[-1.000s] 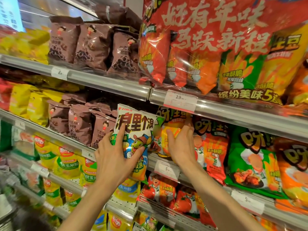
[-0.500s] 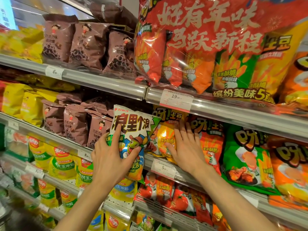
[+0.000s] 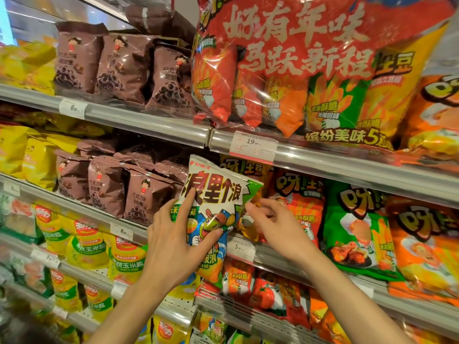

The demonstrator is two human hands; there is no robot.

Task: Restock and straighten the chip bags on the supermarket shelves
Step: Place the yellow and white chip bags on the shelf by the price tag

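A white, blue and green chip bag (image 3: 218, 194) with big dark lettering and a cartoon mascot stands at the front of the middle shelf (image 3: 268, 254). My left hand (image 3: 178, 234) grips its lower left part, thumb across the front and forefinger up on the lettering. My right hand (image 3: 275, 224) pinches the bag's right edge with fingers curled. Behind that hand stand orange-yellow (image 3: 250, 170) and red potato-stick bags (image 3: 300, 202); part of them is hidden.
Brown chocolate-ring bags (image 3: 146, 194) fill the shelf to the left, green (image 3: 357, 227) and orange bags (image 3: 424, 244) to the right. A large red multipack (image 3: 298, 60) hangs over the upper shelf edge. Yellow-green corn snack bags (image 3: 87, 247) and tomato bags (image 3: 263, 294) sit below.
My right hand has come off the orange bags and closed on the white bag's right edge. My left hand has shifted the bag slightly up and right.
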